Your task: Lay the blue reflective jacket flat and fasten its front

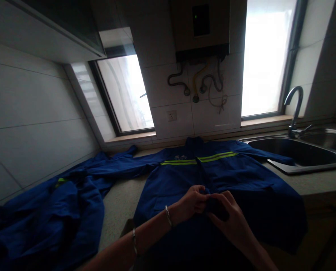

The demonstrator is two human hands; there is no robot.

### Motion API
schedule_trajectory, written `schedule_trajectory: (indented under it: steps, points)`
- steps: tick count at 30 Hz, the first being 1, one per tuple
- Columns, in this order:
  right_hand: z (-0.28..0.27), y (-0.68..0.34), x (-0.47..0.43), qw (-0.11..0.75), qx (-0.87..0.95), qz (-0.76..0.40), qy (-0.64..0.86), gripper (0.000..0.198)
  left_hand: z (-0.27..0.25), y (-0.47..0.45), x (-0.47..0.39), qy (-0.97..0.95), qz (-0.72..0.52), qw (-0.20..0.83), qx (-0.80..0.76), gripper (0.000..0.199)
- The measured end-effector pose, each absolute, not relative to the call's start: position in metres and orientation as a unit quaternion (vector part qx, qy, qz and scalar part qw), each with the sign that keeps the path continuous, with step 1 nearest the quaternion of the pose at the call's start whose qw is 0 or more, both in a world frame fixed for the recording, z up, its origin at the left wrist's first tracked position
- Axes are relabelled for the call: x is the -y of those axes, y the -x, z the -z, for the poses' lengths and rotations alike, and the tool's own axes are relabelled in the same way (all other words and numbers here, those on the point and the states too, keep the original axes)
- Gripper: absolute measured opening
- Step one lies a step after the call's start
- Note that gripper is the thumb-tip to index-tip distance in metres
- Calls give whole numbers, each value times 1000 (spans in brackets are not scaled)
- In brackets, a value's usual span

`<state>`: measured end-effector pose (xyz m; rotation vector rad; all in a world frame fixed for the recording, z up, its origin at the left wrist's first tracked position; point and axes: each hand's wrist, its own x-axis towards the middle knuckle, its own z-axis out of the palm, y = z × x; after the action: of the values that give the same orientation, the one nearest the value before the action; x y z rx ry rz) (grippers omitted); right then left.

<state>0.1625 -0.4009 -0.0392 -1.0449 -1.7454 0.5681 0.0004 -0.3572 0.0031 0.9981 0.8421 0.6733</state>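
Note:
A blue work jacket point(173, 180) with yellow-green stripes across the chest lies spread front side up on the counter, its lower part hanging over the front edge. At the middle of its front opening, my left hand point(194, 203) pinches the fabric, fingers curled. Close against it, my right hand point(228, 216) holds the same front edge between thumb and fingers. The fingertips of both hands nearly meet there. Dim light hides any fastener between them. Bracelets circle my left wrist and forearm.
More blue clothing point(80, 203) lies heaped on the counter point(119, 203) at the left. A steel sink point(295, 169) with a tall faucet point(294, 109) is at the right, the jacket's sleeve reaching over its rim. A water heater point(202, 30) with pipes hangs on the back wall.

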Motion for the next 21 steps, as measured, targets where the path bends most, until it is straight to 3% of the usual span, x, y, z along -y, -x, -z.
schedule_trajectory:
  steps: [4, 7, 9, 12, 16, 18, 21]
  points:
    - [40, -163, 396, 511, 703, -220, 443, 19, -7, 1, 354, -467, -287, 720, -426, 53]
    - [39, -167, 388, 518, 692, -238, 443, 14, -17, 3, 352, -553, -303, 625, -461, 43]
    - [35, -170, 381, 522, 689, -248, 437, 17, -29, 6, 354, -646, -356, 479, -476, 32]
    - [22, -175, 371, 534, 680, -262, 429, 22, -49, 11, 367, -774, -395, 178, -462, 12]
    - [3, -181, 355, 553, 647, -308, 426, 27, -60, 8, 401, -911, -229, -84, -333, 23]
    - [-4, -181, 348, 555, 626, -357, 416, 31, -53, 2, 414, -935, -139, -138, -295, 28]
    - [-10, -179, 343, 537, 602, -437, 399, 35, -35, -5, 420, -946, -43, -137, -292, 25]
